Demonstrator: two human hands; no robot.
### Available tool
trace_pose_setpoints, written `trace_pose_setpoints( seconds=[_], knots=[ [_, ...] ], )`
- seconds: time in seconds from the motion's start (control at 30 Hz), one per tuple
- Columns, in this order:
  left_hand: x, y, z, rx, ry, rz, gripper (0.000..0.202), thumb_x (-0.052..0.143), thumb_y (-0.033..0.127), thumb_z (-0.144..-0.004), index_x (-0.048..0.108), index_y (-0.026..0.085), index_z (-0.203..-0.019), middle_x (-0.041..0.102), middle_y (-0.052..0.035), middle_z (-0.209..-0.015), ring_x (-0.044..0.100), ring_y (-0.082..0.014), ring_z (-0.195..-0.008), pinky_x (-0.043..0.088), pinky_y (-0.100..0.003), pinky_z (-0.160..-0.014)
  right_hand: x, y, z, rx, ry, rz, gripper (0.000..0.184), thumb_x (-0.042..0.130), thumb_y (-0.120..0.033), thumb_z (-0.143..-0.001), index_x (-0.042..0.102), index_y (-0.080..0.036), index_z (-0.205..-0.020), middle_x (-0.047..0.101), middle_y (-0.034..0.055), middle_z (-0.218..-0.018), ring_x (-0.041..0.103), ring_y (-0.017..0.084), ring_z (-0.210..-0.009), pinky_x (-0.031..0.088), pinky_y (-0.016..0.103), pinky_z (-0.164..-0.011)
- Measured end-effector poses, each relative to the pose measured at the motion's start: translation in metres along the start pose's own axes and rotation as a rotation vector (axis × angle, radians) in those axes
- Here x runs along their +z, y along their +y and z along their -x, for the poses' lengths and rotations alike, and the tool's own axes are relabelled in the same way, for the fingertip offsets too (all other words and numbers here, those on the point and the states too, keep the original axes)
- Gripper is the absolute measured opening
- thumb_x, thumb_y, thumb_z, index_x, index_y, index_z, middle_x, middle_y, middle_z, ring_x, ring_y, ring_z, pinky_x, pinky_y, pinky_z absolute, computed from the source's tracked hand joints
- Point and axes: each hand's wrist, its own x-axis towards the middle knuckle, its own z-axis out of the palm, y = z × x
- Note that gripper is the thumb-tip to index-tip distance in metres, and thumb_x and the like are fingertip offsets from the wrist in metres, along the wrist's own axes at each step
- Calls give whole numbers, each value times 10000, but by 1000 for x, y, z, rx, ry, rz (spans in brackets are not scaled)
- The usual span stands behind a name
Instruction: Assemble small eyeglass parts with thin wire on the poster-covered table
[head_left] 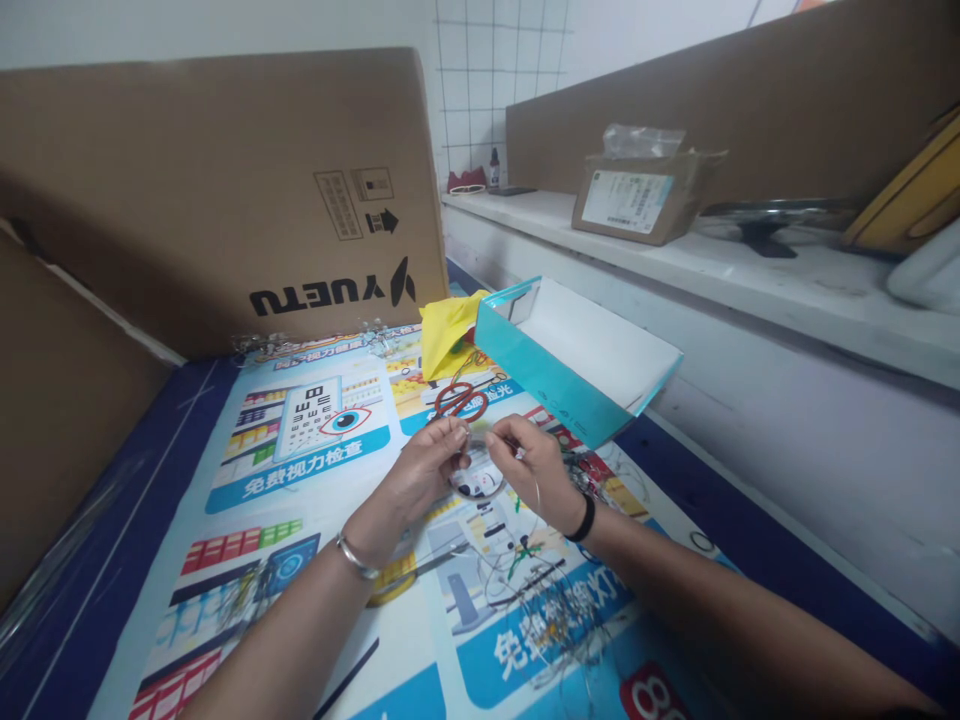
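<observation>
My left hand is closed in a pinch, fingertips close to those of my right hand. A small, thin, greyish piece shows between the two hands, too fine to name. My right hand, with a black band on its wrist, is also pinched, and a thin pale strand runs down beside its palm. Just beyond the fingertips lie scissors with red handles. A tangle of thin wire-like strands spreads on the printed sheet below my right wrist.
An open turquoise box sits tilted behind my right hand, beside a yellow cloth or bag. Large cardboard boxes stand at the back left. Along the right wall runs a white ledge carrying a small carton.
</observation>
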Motion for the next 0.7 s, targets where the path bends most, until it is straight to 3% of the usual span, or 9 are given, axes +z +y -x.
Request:
trace_pose_setpoints(
  seconds=[0.43, 0.7],
  knots=[
    [7, -6, -2, -26, 77, 96, 231, 687, 334, -732, 562, 140, -728, 545, 14, -663, 499, -69, -549, 393, -183, -481, 5, 4, 2, 22, -1, 49, 165, 481, -276, -842, 514, -191, -704, 532, -26, -639, 467, 96, -588, 353, 207, -563],
    [16, -6, -1, -118, 177, 303, 76, 645, 159, -775, 585, 114, -784, 608, 3, -651, 581, -54, -547, 473, -133, -489, 8, 9, 2, 37, -17, 41, 197, 498, -318, -841, 521, -190, -692, 528, -31, -621, 459, 90, -564, 344, 205, -537]
  ],
)
